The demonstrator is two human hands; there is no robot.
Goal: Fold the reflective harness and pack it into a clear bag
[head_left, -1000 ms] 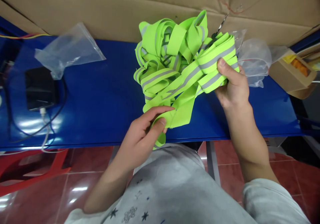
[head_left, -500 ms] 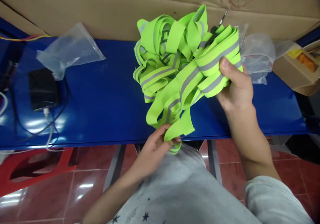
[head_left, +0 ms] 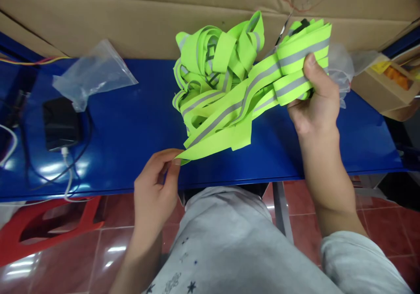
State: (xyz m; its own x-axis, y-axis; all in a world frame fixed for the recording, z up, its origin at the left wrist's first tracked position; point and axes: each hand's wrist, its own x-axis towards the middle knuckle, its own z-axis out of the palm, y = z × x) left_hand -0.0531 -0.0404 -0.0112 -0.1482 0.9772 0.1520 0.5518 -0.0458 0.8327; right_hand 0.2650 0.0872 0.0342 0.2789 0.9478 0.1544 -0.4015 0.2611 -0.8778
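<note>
My right hand point(head_left: 316, 95) grips a folded bundle of neon green straps point(head_left: 300, 57) with grey stripes, thumb on top. From that bundle, strap lengths run down to the left, where my left hand point(head_left: 160, 173) pinches a strap end point(head_left: 200, 152) between thumb and fingers near the table's front edge. Behind them a loose pile of the same green straps point(head_left: 210, 57), with a dark buckle showing, lies on the blue table point(head_left: 131, 123). A black piece pokes out at the top of the held bundle.
A clear plastic bag point(head_left: 98, 73) and a black device point(head_left: 61, 123) with a white cable lie at left. More clear plastic point(head_left: 341, 66) and an open cardboard box point(head_left: 382, 88) are at right. Cardboard point(head_left: 131, 18) stands behind; a red stool point(head_left: 65, 224) is below.
My left hand has moved left and slightly up, drawing the strap end out straighter. My right hand has shifted a little right and up with the bundle.
</note>
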